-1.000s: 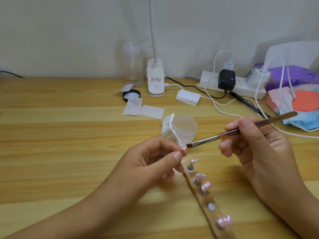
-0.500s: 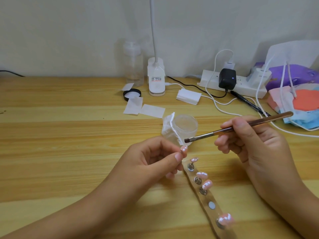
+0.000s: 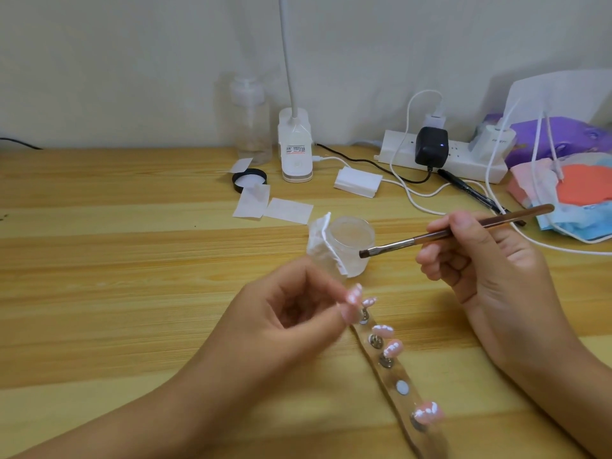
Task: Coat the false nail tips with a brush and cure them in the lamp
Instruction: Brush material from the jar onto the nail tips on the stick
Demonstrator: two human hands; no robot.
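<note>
left hand (image 3: 291, 313): pinching a pink nail tip (image 3: 351, 303) just this side of the jar (image 3: 351, 236);
right hand (image 3: 480, 263): gripping the brush (image 3: 430, 235), bristles by the jar

The wooden desk (image 3: 99, 293) carries a strip (image 3: 402, 376) holding 4 nail tips (image 3: 392, 346), a clear jar (image 3: 351, 246), paper squares (image 3: 288, 210), a black lid (image 3: 249, 178), a lamp base (image 3: 295, 150) and a power strip (image 3: 463, 160).

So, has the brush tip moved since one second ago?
Yes. The brush tip has lifted away from the held nail tip, up toward the jar.
</note>
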